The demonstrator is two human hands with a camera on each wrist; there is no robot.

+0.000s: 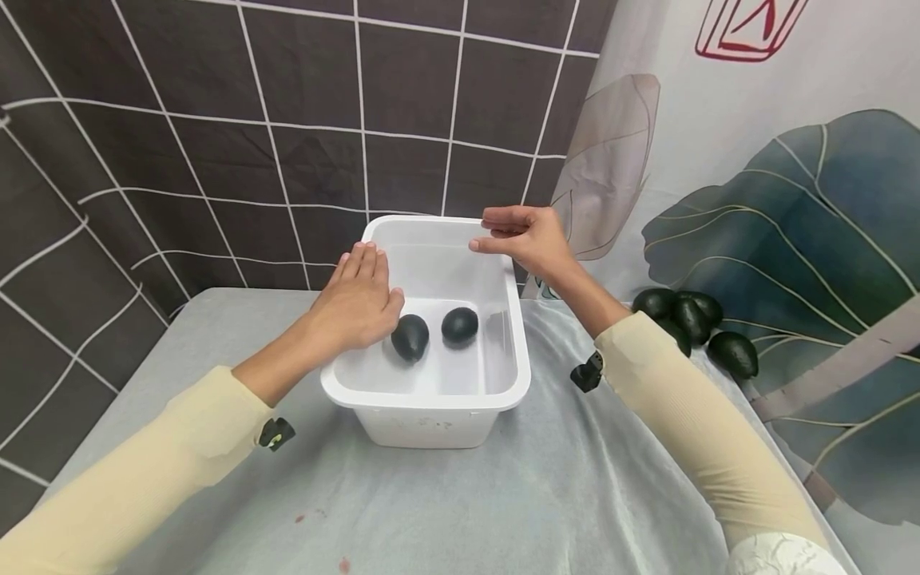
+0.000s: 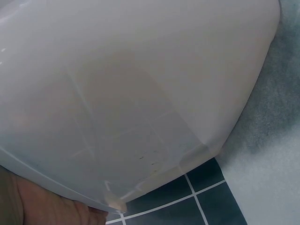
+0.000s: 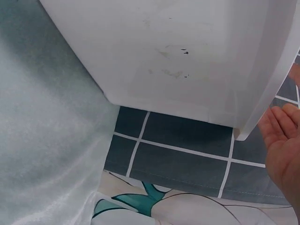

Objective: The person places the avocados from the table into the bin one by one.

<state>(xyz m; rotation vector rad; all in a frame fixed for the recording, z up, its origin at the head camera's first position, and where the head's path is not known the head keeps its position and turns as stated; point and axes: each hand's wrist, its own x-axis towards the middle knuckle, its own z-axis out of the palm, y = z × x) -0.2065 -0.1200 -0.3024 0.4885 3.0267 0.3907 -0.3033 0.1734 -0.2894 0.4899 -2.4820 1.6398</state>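
A white plastic tub (image 1: 424,401) stands on the cloth, with two dark avocados inside: one avocado (image 1: 411,338) left of centre, the other avocado (image 1: 460,327) a little farther back. My left hand (image 1: 357,303) lies over the tub's left rim, fingers straight and together, palm down; nothing is in its grasp. Over the far right corner, my right hand (image 1: 528,235) holds nothing, its thumb apart from the fingers. The left wrist view shows the tub's outer wall (image 2: 140,93) with part of the left hand (image 2: 51,206) below. In the right wrist view, the right hand (image 3: 283,152) appears beside the rim.
Several more avocados (image 1: 691,319) sit in a group at the table's right edge, partly behind the right sleeve (image 1: 690,415). Grey cloth (image 1: 431,511) covers the table. A dark tile-patterned sheet (image 1: 309,160) hangs behind it, and a leaf-patterned curtain (image 1: 805,216) hangs at right.
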